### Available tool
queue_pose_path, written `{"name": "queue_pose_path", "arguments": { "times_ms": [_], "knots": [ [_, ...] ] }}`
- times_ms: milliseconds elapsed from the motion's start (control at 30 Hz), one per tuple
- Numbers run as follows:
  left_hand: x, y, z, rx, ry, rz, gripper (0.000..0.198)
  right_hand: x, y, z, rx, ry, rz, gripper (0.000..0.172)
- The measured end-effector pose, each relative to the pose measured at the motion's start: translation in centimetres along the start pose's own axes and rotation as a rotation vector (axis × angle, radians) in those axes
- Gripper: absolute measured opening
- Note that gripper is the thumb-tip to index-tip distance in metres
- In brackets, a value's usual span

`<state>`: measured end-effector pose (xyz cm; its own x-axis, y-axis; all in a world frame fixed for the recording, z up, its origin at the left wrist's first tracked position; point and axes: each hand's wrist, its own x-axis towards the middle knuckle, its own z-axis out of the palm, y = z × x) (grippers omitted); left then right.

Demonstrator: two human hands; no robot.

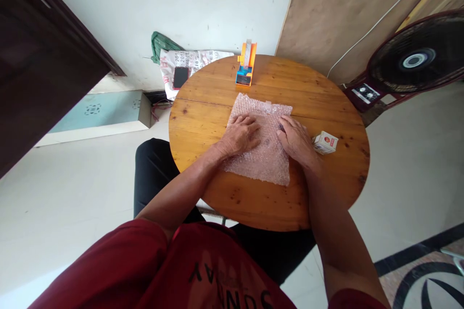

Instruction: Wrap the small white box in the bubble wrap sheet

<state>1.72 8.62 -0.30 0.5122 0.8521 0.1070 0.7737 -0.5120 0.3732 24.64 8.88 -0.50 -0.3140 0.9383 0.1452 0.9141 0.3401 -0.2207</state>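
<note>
A sheet of clear pinkish bubble wrap [259,166] lies spread on the round wooden table [203,116]. My left hand [242,135] rests on its left part, palm down, fingers loosely stretched out. On the right edge of the wrap lies my right hand [295,139], fingers slightly bent and thumb apart, touching the sheet. A small dark patch shows beside the right fingers; I cannot make out what it is. Just right of that hand sits a small white box [327,142] with a red mark. An orange and blue tape dispenser [246,67] stands beyond the wrap.
A dark phone [181,77] lies on a printed white sack [168,70] left of the table, beside a green bag [162,46]. A dark fan [413,60] stands at the right. The wall is close behind the table.
</note>
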Motion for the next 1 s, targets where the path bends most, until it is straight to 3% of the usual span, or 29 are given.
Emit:
{"name": "queue_pose_path", "arguments": {
  "times_ms": [300, 667, 833, 1000],
  "knots": [
    [0.1, -0.1, 0.0, -0.010, -0.020, 0.004, 0.059, -0.2, -0.1, -0.7, 0.023, -0.025, 0.012, 0.054],
    [0.1, -1.0, -0.1, -0.032, -0.143, 0.054, 0.097, -0.6, 0.2, -1.9, 0.015, -0.078, -0.032, 0.052],
    [0.0, -1.0, -0.2, -0.035, -0.169, 0.041, 0.099, -0.6, 0.2, -1.8, 0.018, -0.072, -0.030, 0.052],
    [0.0, -0.4, 0.0, -0.034, -0.099, 0.031, 0.093, -0.5, 0.3, -1.8, 0.013, -0.074, -0.019, 0.051]
  ]
}}
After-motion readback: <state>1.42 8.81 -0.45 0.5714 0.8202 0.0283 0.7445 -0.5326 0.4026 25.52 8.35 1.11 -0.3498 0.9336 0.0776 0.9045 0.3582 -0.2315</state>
